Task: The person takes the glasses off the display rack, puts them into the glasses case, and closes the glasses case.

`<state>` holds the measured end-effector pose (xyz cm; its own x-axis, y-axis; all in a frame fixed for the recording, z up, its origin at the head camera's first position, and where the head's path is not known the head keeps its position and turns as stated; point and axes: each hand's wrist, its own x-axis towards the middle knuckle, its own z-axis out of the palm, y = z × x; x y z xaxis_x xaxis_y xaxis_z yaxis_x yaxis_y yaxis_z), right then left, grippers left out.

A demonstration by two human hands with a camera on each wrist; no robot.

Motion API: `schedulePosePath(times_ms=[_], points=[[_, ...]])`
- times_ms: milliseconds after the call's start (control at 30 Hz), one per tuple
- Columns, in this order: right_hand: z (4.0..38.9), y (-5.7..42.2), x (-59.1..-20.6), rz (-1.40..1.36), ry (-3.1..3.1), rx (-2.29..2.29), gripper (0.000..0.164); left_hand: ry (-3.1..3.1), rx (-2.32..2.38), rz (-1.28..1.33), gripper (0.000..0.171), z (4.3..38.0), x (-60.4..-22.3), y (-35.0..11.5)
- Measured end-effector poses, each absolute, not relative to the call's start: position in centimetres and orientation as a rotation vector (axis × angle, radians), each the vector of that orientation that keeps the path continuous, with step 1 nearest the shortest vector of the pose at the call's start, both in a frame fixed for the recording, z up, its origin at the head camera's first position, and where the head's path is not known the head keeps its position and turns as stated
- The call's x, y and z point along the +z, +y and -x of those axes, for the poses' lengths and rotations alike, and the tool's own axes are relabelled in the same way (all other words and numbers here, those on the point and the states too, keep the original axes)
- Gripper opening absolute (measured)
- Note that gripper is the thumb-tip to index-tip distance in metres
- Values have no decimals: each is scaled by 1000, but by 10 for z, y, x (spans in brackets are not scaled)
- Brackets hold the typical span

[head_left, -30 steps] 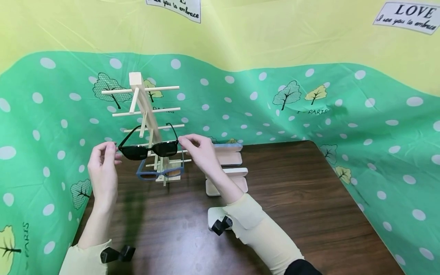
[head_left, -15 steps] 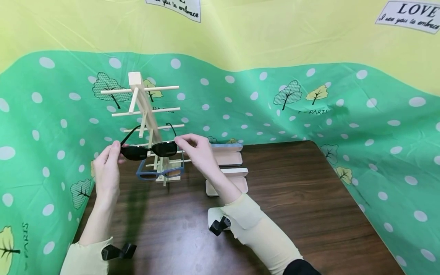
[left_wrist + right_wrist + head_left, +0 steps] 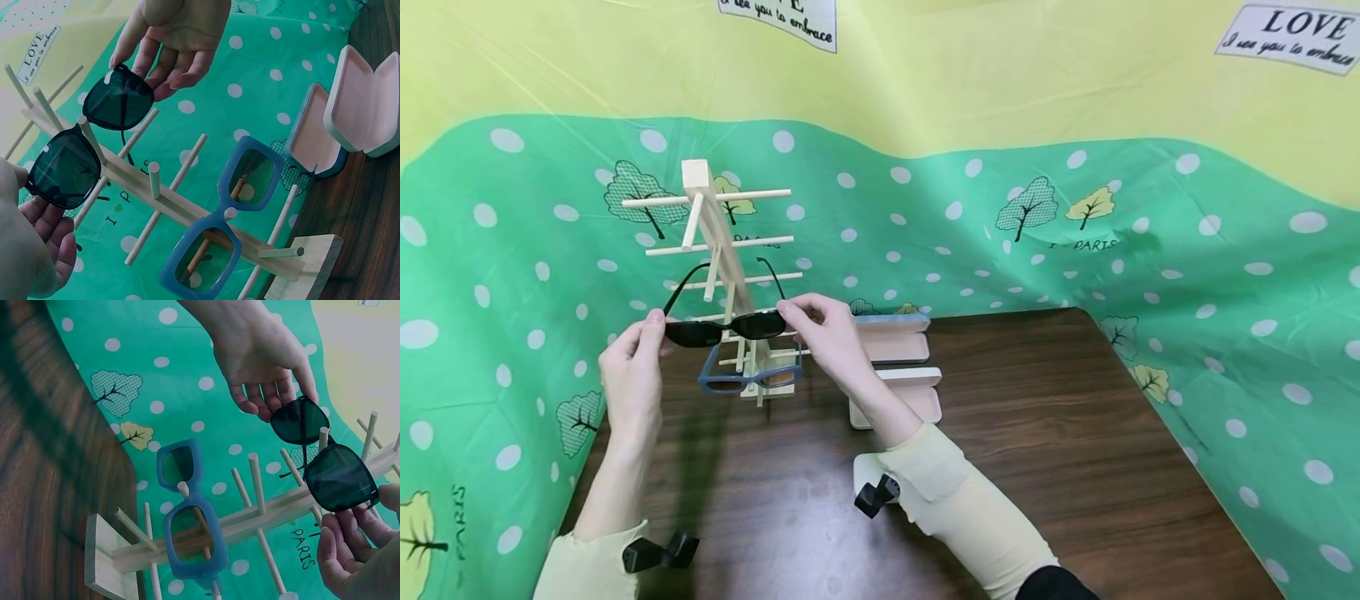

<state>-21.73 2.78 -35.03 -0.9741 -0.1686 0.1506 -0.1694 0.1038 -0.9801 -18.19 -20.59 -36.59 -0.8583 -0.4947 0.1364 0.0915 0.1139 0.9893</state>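
Note:
Black sunglasses [image 3: 694,333] with dark lenses are held level between both hands, in front of a wooden glasses rack [image 3: 730,267]. My left hand [image 3: 634,371] pinches the frame's left corner between thumb and fingers. At the opposite corner my right hand [image 3: 831,337] pinches the frame near the hinge. The temples point back to either side of the rack's post. In the left wrist view a peg overlaps the bridge of the sunglasses [image 3: 65,169]; whether it bears their weight I cannot tell. Blue-framed glasses [image 3: 749,380] hang lower on the rack.
An open blue case [image 3: 891,340] and an open white case [image 3: 906,398] stand right of the rack. Another pale case [image 3: 867,475] lies partly under the right forearm. A patterned cloth [image 3: 955,250] hangs behind the dark wooden table [image 3: 1037,433].
Both hands have shifted slightly inward on the sunglasses' corners. The lenses have tipped a little, and the temple ends sit slightly higher. The blue glasses and the rack have not moved.

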Motion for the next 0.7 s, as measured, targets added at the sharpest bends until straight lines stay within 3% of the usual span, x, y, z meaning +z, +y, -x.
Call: schedulePosePath(times_ms=[700], points=[[190,42,-338,-463,-2301,2014,23,-1872,-1689,-276,37,144,-357,-191]])
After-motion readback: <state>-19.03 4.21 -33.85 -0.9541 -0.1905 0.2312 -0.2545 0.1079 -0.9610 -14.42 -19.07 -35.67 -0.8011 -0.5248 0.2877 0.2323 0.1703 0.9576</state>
